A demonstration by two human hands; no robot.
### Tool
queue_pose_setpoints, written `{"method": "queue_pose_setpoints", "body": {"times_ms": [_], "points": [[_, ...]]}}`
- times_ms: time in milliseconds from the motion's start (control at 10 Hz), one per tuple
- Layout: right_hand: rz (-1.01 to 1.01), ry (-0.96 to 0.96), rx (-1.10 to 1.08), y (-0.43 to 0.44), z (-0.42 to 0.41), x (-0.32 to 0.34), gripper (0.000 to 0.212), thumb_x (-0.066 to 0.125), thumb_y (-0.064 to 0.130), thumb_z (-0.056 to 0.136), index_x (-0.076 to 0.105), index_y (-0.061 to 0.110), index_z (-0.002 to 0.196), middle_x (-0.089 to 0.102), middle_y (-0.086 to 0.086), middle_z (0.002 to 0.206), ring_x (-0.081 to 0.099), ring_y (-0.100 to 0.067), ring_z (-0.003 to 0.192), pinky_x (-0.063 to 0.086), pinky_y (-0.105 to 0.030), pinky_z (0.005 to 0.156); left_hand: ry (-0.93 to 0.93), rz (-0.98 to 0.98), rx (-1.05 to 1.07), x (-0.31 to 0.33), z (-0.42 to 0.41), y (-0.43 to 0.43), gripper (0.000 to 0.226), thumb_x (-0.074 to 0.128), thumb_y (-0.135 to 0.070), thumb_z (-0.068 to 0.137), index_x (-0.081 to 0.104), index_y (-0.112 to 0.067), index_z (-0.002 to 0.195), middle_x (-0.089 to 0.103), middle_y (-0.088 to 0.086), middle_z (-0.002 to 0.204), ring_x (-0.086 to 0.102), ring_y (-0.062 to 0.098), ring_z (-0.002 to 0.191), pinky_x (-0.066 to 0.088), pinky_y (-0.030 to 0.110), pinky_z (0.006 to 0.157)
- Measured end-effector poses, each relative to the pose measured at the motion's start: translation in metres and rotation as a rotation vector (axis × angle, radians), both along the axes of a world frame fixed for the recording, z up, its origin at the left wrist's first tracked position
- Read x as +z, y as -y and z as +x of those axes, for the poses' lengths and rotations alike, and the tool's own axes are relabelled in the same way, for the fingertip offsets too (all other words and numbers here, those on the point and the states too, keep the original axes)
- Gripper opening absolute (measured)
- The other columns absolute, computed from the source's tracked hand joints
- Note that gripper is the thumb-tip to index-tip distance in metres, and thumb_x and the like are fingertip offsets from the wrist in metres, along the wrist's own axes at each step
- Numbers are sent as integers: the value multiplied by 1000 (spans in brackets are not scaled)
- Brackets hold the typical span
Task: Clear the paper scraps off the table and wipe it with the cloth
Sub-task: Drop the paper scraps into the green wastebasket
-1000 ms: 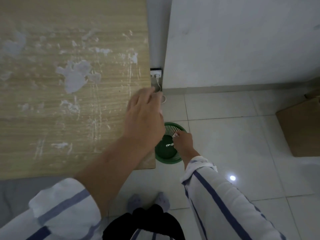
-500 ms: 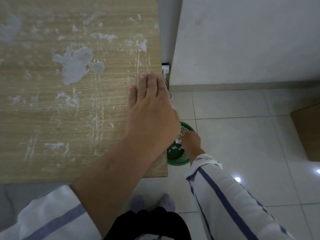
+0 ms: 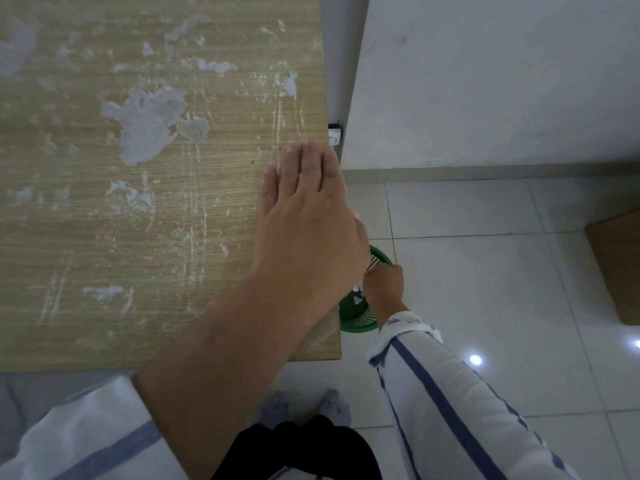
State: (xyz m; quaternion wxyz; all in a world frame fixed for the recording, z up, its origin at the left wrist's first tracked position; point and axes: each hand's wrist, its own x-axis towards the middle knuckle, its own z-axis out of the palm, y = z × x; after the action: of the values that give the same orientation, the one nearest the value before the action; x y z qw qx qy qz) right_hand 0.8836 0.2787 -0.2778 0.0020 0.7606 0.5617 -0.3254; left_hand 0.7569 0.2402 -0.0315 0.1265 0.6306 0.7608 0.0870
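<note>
Left hand: the four fingers are straight and pressed together, lying flat, palm down, on the table just inside its right edge; they hold nothing. The thumb projects past that edge, above the basket. The bare forearm runs back diagonally to a rolled white sleeve with blue stripes.

Right hand: it sits below table level, across the mouth of a green mesh basket that stands on the floor against the table's right side. Its fingers point toward the table and are hidden behind the left hand, so whether they grip the rim, pinch paper or hold nothing cannot be told. The striped right sleeve leads back to the bottom of the view.

Paper scraps: a few small white pieces show inside the basket, just beside the right hand.

Table surface: pale wood grain, marked with grey-white patches and pale vertical streaks.

Surroundings: a white wall socket is seen just past the table edge near the left fingertips; a grey wall meets a glossy tiled floor; a brown cardboard box stands at the right margin; two feet in grey socks appear at the bottom centre.
</note>
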Motion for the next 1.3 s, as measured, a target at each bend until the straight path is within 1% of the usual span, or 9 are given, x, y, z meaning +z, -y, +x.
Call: {"method": "queue_pose_setpoints", "body": {"times_ms": [100, 200, 300, 500, 600, 800, 1100, 1200, 1300], "points": [[-1, -52, -52, 1, 3, -3, 25, 45, 17, 92, 61, 2, 104, 61, -14, 105, 57, -30, 99, 36, -16, 68, -2, 0, -4, 0, 0, 1, 71, 34, -33, 95, -7, -11, 148, -12, 7, 158, -16, 22, 144, -9, 41, 118], [-15, -77, -40, -1, 5, 1, 26, 50, 24, 94, 59, 7, 112, 64, -6, 108, 59, -22, 101, 43, -30, 95, 4, 3, -4, 0, 0, 1, 71, 34, -34, 95, -7, -11, 148, -11, 7, 158, -15, 21, 144, -9, 40, 118], [-20, -59, -63, 4, 3, 5, 27, 42, 17, 95, 60, -1, 106, 65, -18, 106, 60, -31, 98, 47, -37, 87, 10, 11, -3, 0, 0, 1, 70, 34, -33, 95, -6, -12, 148, -11, 7, 158, -15, 21, 144, -9, 39, 118], [-75, 19, -7, 5, 7, -3, 36, 46, 26, 95, 47, 4, 124, 57, -15, 121, 55, -29, 109, 44, -35, 93, 15, 15, 1, 0, 0, 1, 70, 34, -32, 94, -5, -12, 148, -10, 7, 158, -15, 21, 144, -10, 39, 117], [29, -9, -31, 0, 5, 1, 27, 41, 17, 90, 60, 1, 101, 62, -18, 105, 58, -32, 95, 49, -38, 83, 17, 14, 1, -1, 0, 1, 70, 34, -32, 94, -5, -12, 149, -11, 7, 158, -15, 22, 144, -9, 39, 118], [-15, -153, -47, -3, 3, 0, 13, 51, 10, 92, 63, 11, 95, 67, -5, 93, 55, -13, 72, 36, -14, 53, 10, 14, -1, -1, 1, 1, 69, 34, -32, 95, -5, -12, 148, -11, 7, 158, -15, 22, 144, -8, 40, 118], [-21, -271, -98, 17, -3, 13, 28, 38, 3, 91, 64, 14, 95, 64, -7, 97, 55, -18, 79, 31, -15, 48, -3, -13, -6, 3, 2, 2, 69, 32, -31, 95, -6, -10, 148, -11, 9, 158, -15, 24, 144, -7, 42, 118], [-76, -298, -122, 28, 0, 18, 32, 38, 0, 90, 65, 16, 97, 61, -10, 105, 56, -22, 92, 44, -18, 60, 7, -23, -4, 4, 2, 2, 69, 33, -30, 94, -4, -10, 148, -9, 10, 158, -14, 25, 145, -6, 42, 119], [-105, -282, -115, 37, 2, 23, 38, 40, -2, 89, 61, 11, 117, 60, -10, 122, 56, -27, 109, 48, -30, 85, 18, -30, -3, 6, 2, 2, 69, 34, -28, 94, -3, -9, 148, -9, 11, 158, -13, 25, 145, -6, 42, 118]]}}
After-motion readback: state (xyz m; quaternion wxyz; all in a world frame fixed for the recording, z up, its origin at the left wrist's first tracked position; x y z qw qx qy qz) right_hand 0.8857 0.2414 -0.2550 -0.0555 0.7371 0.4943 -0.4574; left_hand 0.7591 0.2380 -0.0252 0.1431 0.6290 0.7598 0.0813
